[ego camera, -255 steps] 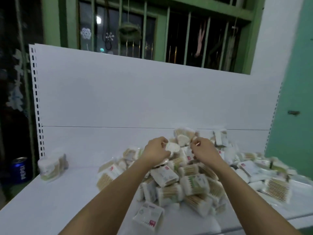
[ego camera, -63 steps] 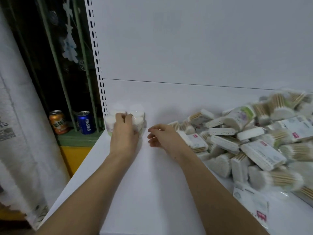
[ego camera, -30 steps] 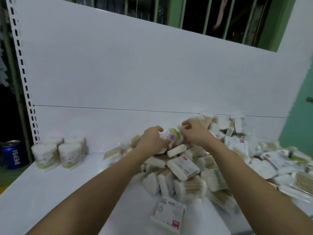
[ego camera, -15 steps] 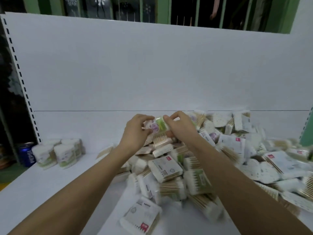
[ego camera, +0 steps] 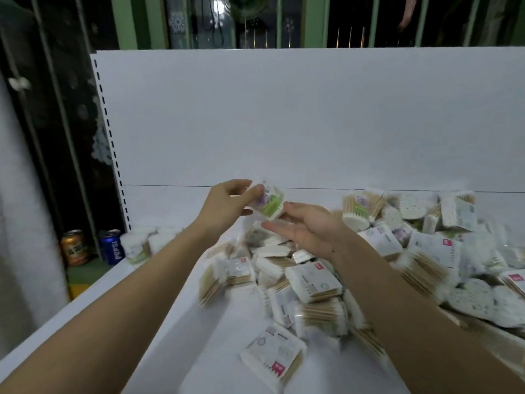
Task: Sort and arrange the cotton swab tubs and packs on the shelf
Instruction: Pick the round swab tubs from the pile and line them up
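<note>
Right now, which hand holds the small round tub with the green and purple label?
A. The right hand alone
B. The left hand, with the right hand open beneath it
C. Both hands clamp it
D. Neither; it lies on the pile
B: the left hand pinches the small round tub with the green and purple label above the pile, while the right hand lies open just below it.

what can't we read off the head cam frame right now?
- Held tub, head view: motion-blurred, label unreadable; left hand fingers cover its near side.
- Sorted tubs at the shelf's left end: blurred and small, count unclear.
- Pile of packs: lower layers buried; the right forearm hides part; the right edge cuts it off.
- Right hand: open under the tub, contact unclear.
- Orange can: label too small to read.
</note>
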